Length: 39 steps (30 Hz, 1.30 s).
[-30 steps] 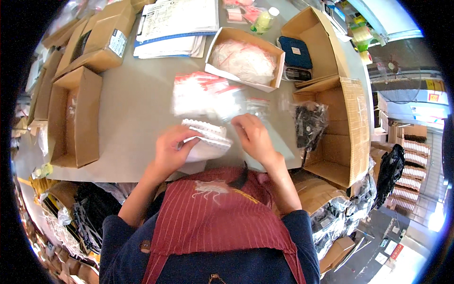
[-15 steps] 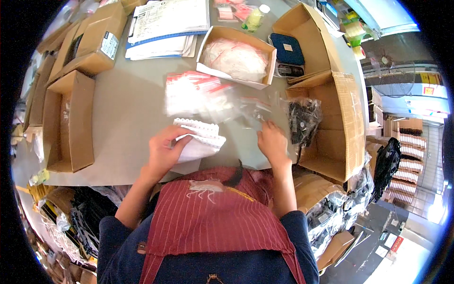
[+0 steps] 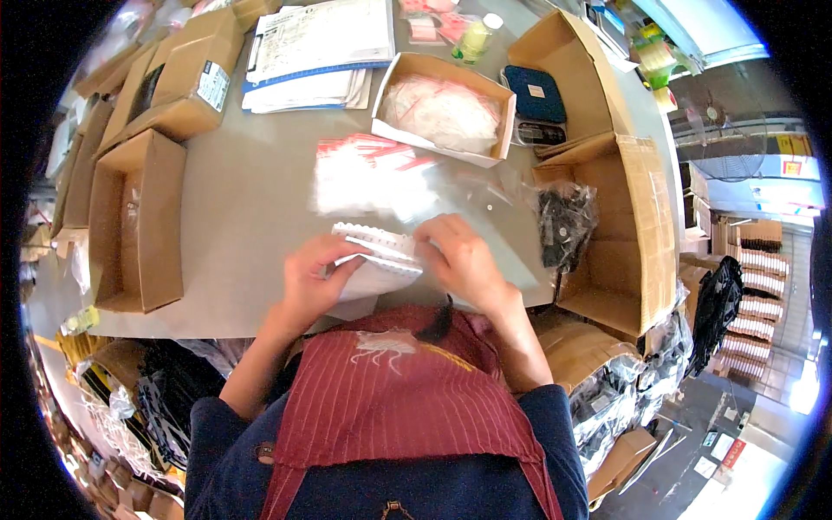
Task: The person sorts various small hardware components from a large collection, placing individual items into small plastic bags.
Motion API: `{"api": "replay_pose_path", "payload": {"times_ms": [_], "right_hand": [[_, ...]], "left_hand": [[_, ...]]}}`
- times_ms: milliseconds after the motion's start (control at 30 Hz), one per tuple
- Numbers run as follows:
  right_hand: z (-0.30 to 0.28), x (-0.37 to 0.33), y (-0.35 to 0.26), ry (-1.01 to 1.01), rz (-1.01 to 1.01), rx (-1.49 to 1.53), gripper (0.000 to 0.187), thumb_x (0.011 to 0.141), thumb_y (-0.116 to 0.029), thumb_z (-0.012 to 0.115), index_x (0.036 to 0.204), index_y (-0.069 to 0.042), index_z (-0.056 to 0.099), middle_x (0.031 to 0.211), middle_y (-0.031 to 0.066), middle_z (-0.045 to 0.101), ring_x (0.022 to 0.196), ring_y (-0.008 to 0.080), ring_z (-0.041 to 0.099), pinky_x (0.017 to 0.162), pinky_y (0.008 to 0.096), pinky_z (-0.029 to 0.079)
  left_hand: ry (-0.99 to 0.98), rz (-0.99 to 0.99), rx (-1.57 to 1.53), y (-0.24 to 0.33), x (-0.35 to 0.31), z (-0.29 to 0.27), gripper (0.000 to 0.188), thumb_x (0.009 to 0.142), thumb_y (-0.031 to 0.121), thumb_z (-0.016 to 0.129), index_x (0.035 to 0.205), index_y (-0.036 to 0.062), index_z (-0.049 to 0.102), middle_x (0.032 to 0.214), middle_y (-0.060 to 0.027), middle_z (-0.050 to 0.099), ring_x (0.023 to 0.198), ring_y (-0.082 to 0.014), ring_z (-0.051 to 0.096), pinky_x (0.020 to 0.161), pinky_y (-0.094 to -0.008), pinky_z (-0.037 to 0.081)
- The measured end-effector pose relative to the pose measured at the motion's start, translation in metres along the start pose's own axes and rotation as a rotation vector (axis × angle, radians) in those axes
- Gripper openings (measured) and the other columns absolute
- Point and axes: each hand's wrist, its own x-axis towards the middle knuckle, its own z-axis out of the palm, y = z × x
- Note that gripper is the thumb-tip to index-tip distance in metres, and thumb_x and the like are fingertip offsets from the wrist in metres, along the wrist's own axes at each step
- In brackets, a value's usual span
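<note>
folded white scallop-edged sheets (image 3: 383, 272) are pinched snug by the left hand (image 3: 315, 272); at their other end, the grip of the right hand (image 3: 465, 257) can't really be made out.

Tabletop (image 3: 247, 217): you can pass freely between your left hand (image 3: 314, 273) and the brown box (image 3: 163, 224)
Plastic bags (image 3: 351, 184): block you straight ahead
Black bundle (image 3: 568, 224): bars your right

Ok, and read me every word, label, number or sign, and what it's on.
Nothing reads clearly.
Papers, top: print too small.
Label on upper-left cardboard box: too small.
Label on blue pad: too small.
Yellow marking on apron: too blurred.
Red sign, lower right: too blurred.
</note>
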Motion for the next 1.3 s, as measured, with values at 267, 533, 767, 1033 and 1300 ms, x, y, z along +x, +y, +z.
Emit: {"api": "replay_pose_path", "payload": {"times_ms": [267,533,767,1033,1300], "right_hand": [[0.002,0.006,0.008,-0.073,-0.023,0.016,0.01,0.086,-0.005,0.066,0.095,-0.005,0.062,0.092,0.0132,0.064,0.091,0.0355,0.061,0.078,0.0429,0.05],[-0.002,0.0,0.018,-0.033,-0.183,0.021,0.012,0.083,-0.006,0.067,0.095,-0.006,0.065,0.089,0.0128,0.064,0.088,0.0344,0.062,0.077,0.0435,0.051],[-0.035,0.015,0.131,-0.072,0.383,-0.013,0.017,0.092,-0.016,0.065,0.096,0.001,0.066,0.089,0.013,0.07,0.079,0.0201,0.065,0.072,0.0357,0.051],[-0.017,0.035,0.126,-0.073,0.49,-0.436,0.02,0.089,-0.02,0.066,0.093,0.0,0.064,0.09,0.0208,0.071,0.083,0.042,0.065,0.073,0.0462,0.052],[-0.007,0.051,0.126,-0.123,0.07,-0.123,0.012,0.086,-0.016,0.063,0.088,-0.005,0.06,0.086,0.0176,0.066,0.085,0.0393,0.064,0.074,0.0497,0.051]], "left_hand": [[-0.063,0.047,0.03,0.002,0.001,0.002,0.02,0.082,-0.002,0.075,0.099,0.0084,0.077,0.096,-0.0096,0.073,0.082,-0.0176,0.068,0.065,-0.0274,0.053],[0.001,-0.103,-0.108,-0.02,-0.005,0.007,0.016,0.087,0.0,0.072,0.102,0.0029,0.076,0.098,-0.0092,0.075,0.086,-0.0148,0.068,0.074,-0.0292,0.054],[0.002,-0.389,-0.174,-0.025,-0.003,0.006,0.017,0.088,0.008,0.074,0.104,0.0014,0.075,0.097,-0.0063,0.075,0.085,-0.0106,0.064,0.077,-0.0281,0.052],[0.036,-0.409,-0.196,-0.019,-0.005,0.001,0.019,0.088,0.004,0.072,0.107,-0.0005,0.075,0.103,-0.0067,0.074,0.092,-0.0118,0.065,0.083,-0.0276,0.053],[-0.014,-0.474,-0.161,-0.012,0.0,0.004,0.019,0.089,0.005,0.071,0.107,-0.0003,0.075,0.101,-0.0059,0.075,0.092,-0.011,0.065,0.084,-0.0279,0.053]]}}
